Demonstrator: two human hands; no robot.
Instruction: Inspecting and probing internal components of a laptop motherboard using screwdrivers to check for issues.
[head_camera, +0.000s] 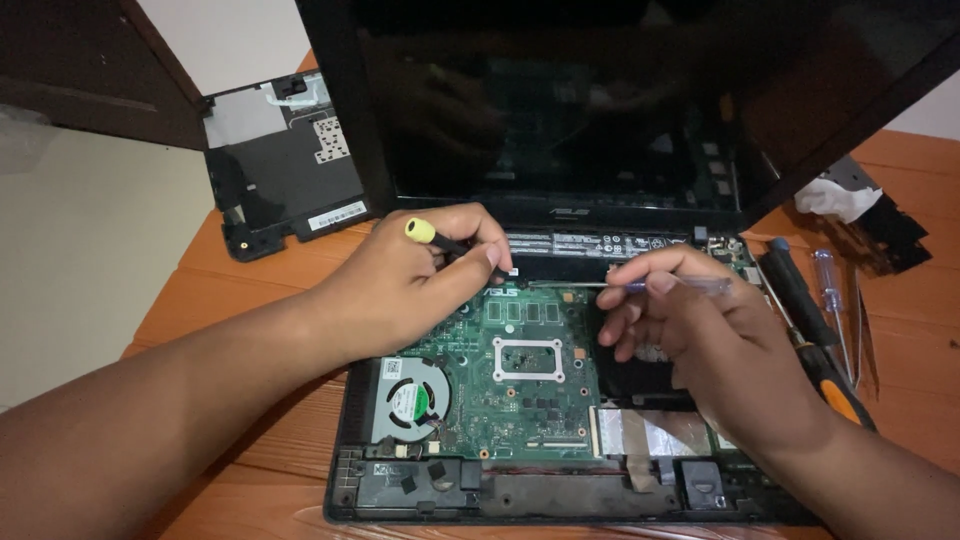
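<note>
An opened black laptop lies on the wooden table with its green motherboard (530, 380) and grey cooling fan (408, 400) exposed. My left hand (400, 285) grips a black tool with a yellow cap (420, 231), its tip down at the board's top edge near the hinge. My right hand (690, 330) holds a thin screwdriver with a clear handle (690, 286) almost level, its metal shaft pointing left across the top of the board. The dark screen (600, 110) stands upright behind both hands.
A removed black bottom cover (285, 165) lies at the back left. Right of the laptop are a black and orange screwdriver (815, 335), a clear-handled screwdriver (830, 290) and a dark part with white paper (860, 205). The wooden table (240, 290) ends at the left.
</note>
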